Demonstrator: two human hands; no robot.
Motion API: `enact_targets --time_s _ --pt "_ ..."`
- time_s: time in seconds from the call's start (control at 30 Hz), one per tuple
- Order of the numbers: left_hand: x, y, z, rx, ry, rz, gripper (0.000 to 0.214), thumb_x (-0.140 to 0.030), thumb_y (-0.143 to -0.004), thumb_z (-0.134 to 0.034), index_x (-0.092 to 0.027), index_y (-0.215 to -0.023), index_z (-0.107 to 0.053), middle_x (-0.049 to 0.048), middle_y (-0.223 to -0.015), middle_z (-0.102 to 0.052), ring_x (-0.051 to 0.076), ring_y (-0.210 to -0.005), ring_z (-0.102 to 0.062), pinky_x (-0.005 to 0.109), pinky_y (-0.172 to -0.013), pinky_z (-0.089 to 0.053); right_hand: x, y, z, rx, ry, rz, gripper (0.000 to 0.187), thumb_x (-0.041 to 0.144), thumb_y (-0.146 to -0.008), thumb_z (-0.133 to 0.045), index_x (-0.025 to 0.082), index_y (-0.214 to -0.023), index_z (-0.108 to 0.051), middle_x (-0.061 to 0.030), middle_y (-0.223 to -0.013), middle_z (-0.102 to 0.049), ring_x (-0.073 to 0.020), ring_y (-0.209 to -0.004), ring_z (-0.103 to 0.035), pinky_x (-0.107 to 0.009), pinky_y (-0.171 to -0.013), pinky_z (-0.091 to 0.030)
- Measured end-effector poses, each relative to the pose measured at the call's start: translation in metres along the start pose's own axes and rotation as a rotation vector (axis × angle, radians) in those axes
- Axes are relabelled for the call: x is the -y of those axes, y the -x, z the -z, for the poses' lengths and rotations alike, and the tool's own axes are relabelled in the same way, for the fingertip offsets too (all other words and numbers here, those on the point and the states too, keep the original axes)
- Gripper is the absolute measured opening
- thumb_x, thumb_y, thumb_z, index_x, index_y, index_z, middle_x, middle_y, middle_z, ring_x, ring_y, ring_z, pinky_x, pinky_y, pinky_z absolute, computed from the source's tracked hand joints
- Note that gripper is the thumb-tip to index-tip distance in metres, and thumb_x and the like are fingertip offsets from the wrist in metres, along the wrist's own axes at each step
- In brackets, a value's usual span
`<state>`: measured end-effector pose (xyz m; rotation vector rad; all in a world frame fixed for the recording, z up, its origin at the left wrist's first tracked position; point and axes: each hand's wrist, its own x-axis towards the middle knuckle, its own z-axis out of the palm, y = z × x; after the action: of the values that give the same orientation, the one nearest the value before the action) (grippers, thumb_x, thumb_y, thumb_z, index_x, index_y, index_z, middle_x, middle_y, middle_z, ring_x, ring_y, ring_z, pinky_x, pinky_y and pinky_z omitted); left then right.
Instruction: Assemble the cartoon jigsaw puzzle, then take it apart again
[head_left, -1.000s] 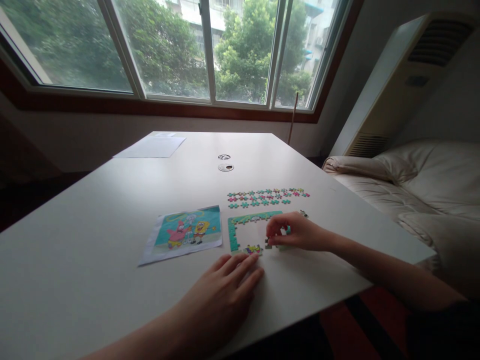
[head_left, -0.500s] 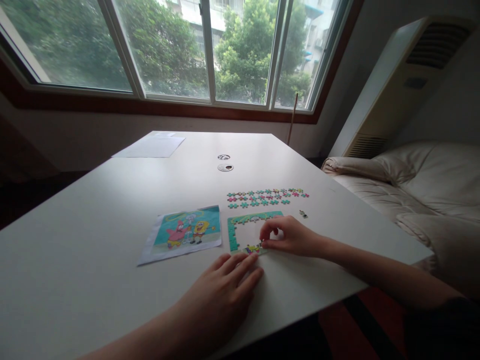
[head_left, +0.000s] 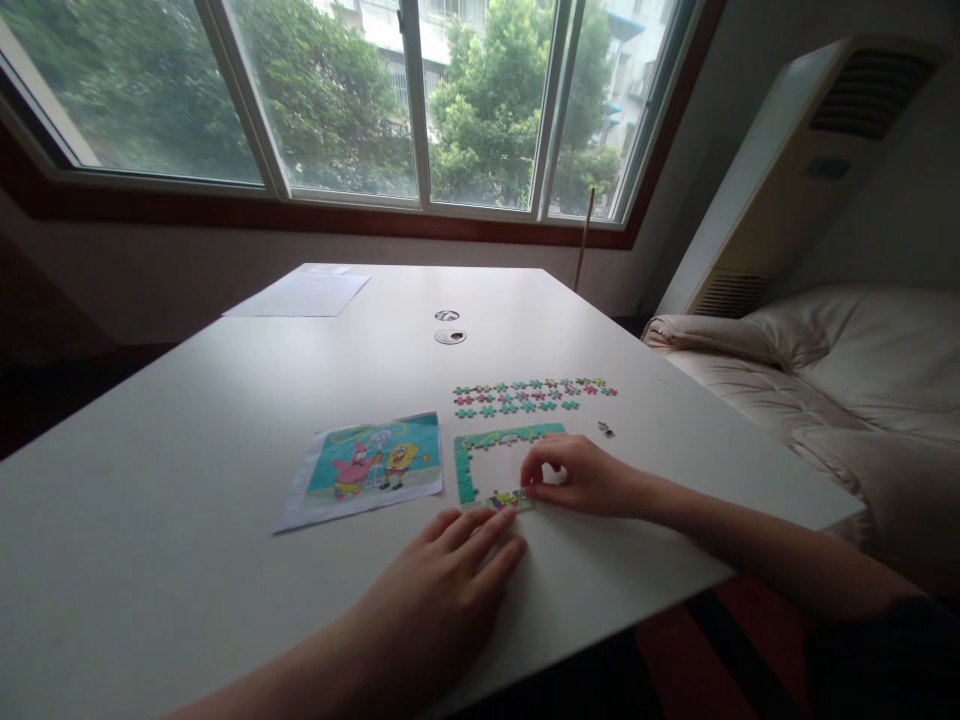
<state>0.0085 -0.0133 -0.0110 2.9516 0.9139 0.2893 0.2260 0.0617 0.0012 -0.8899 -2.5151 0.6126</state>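
Note:
A partly joined jigsaw puzzle point(head_left: 466, 470) lies on the white table, its green border pieces framing a bare middle. My left hand point(head_left: 450, 590) rests flat with fingers stretched, their tips touching the puzzle's near edge beside a colourful patch. Thumb and forefinger of my right hand point(head_left: 581, 477) pinch a puzzle piece at that same edge, further right; the fingers mostly hide it. Behind the puzzle, loose puzzle pieces point(head_left: 509, 408) lie in three rows. One separate dark and pale piece point(head_left: 606, 430) lies beyond my right hand. Left of the puzzle is a printed cartoon picture point(head_left: 375, 465).
Two small round items point(head_left: 450, 337) lie further back on the table point(head_left: 225, 430). White paper sheets point(head_left: 307, 294) sit at its far left corner. To the right stand a cream leather sofa point(head_left: 750, 350) and a tall air conditioner point(head_left: 780, 170). Windows line the back.
Both hands stay in nearly the same place. The right fingers have shifted only very slightly at the puzzle's near edge.

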Motion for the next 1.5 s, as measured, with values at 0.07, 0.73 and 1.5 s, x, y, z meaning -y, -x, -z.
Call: enact_targets --time_s 0.07,0.73,1.5 --pt "0.000 0.000 0.001 0.002 0.004 0.000 0.037 -0.010 -0.083 -0.043 -0.017 -0.120 -0.048 0.0086 -0.130 -0.049 0.027 -0.114 -0.046 0.043 -0.091 -0.041 -0.005 0.001 0.009 0.004 0.000 -0.018 0.009 0.024 -0.078 -0.057 0.018 -0.079 -0.062 -0.0015 -0.073 -0.064 -0.0109 -0.065 -0.053 -0.022 -0.061 -0.040" --pt "0.000 0.001 0.000 0.001 0.006 0.004 0.038 -0.011 -0.084 -0.044 -0.018 -0.121 -0.047 0.0087 -0.130 -0.048 0.027 -0.115 -0.046 0.043 -0.091 -0.041 -0.058 0.038 0.084 0.578 0.019 -0.434 0.033 0.042 -0.061 -0.069 0.016 -0.078 -0.059 0.0010 -0.069 -0.056 -0.0114 -0.062 -0.049 -0.021 -0.054 -0.036" --pt "0.001 0.001 -0.001 0.001 -0.013 -0.003 0.037 -0.011 -0.084 -0.042 -0.017 -0.121 -0.046 0.0096 -0.130 -0.047 0.028 -0.115 -0.045 0.044 -0.091 -0.040 -0.013 0.007 0.031 0.146 -0.193 -0.173 0.022 0.035 -0.076 -0.060 0.015 -0.085 -0.061 -0.0015 -0.075 -0.062 -0.0106 -0.066 -0.053 -0.021 -0.060 -0.040"
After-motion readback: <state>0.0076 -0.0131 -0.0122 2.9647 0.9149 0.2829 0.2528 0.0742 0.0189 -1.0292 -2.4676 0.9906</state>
